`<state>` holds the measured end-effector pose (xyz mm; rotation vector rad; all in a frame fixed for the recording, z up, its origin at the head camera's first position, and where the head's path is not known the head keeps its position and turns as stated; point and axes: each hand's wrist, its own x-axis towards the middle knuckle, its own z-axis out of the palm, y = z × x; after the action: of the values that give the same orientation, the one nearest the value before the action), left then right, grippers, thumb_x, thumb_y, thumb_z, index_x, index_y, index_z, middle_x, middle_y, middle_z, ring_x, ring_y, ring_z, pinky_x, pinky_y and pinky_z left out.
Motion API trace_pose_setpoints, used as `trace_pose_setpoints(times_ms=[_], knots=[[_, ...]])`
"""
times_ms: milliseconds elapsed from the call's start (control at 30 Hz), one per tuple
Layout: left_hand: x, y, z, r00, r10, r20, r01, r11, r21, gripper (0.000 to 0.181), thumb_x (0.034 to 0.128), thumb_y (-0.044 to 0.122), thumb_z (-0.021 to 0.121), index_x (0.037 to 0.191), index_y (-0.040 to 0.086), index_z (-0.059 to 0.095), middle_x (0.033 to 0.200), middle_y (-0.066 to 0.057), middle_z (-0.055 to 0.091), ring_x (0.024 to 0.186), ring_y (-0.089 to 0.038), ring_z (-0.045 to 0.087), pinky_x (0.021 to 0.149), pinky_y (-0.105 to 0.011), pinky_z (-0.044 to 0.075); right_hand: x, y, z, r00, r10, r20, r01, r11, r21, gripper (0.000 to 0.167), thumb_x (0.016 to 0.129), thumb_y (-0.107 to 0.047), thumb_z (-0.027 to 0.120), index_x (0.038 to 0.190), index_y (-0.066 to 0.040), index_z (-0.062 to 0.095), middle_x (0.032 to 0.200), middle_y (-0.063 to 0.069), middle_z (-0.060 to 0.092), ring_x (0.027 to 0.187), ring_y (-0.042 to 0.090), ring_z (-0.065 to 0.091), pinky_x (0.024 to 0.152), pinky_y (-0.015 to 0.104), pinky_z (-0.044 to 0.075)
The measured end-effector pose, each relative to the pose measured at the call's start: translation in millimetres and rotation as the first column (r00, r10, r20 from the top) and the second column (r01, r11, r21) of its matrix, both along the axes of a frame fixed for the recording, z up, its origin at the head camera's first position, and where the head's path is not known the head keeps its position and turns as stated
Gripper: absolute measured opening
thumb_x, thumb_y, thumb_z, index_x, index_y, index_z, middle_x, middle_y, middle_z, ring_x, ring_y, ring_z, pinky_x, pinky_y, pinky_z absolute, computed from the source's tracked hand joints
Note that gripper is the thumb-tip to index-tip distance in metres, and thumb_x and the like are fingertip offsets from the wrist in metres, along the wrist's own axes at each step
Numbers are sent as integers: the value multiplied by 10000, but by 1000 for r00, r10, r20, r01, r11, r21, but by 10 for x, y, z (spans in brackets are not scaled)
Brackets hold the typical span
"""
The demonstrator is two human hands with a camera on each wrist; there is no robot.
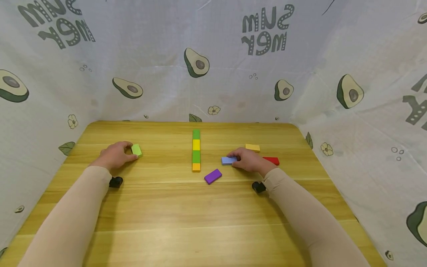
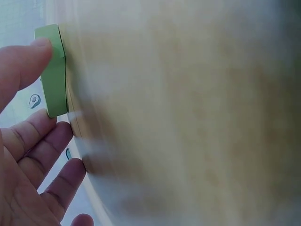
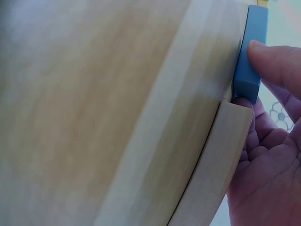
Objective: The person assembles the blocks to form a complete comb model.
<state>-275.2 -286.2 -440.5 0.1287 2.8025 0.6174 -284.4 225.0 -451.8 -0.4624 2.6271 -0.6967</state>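
My left hand is at the left of the table, pinching a light green block between thumb and fingertip. In the left wrist view the thumb lies on this green block, while the other fingers are loosely bent. On the right side my right hand grips a blue block by its right end. The right wrist view shows the thumb on the near face of the blue block; the fingers behind are partly hidden. A red block lies partly hidden by the right hand.
A column of green and yellow blocks stretches front to back at mid-table. A purple block lies angled right of its near end. Behind the right hand is a yellow block. A patterned curtain hangs around the table.
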Motion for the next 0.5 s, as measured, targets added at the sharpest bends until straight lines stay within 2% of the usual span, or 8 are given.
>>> trace_pose_setpoints(times_ms=[233,367,500], knots=[[-10,-3,12,1000,-3,-5,3,1000,5,754,1009,419,674,1535,-64,432,1585,-368,389,1439,-622,344,1076,-782,266,9,-9,26,1000,4,1,-4,1000,-5,391,1026,-133,689,1410,-66,663,1432,146,650,1313,284,615,1161,515,472],[-4,-4,20,1000,-3,-7,3,1000,8,752,1007,414,679,1531,-67,437,1580,-368,395,1433,-623,351,1066,-777,271,10,-9,27,1000,10,1,-10,1000,-11,396,1014,-131,702,1400,-49,663,1407,146,665,1250,259,630,1136,500,495],[-10,-8,22,1000,-3,-4,4,1000,7,751,1009,417,673,1534,-65,434,1587,-364,389,1440,-620,345,1075,-781,261,41,-7,39,999,19,-29,-19,1000,-3,431,1000,-149,724,1409,-36,653,1392,156,657,1195,247,623,1096,482,515]])
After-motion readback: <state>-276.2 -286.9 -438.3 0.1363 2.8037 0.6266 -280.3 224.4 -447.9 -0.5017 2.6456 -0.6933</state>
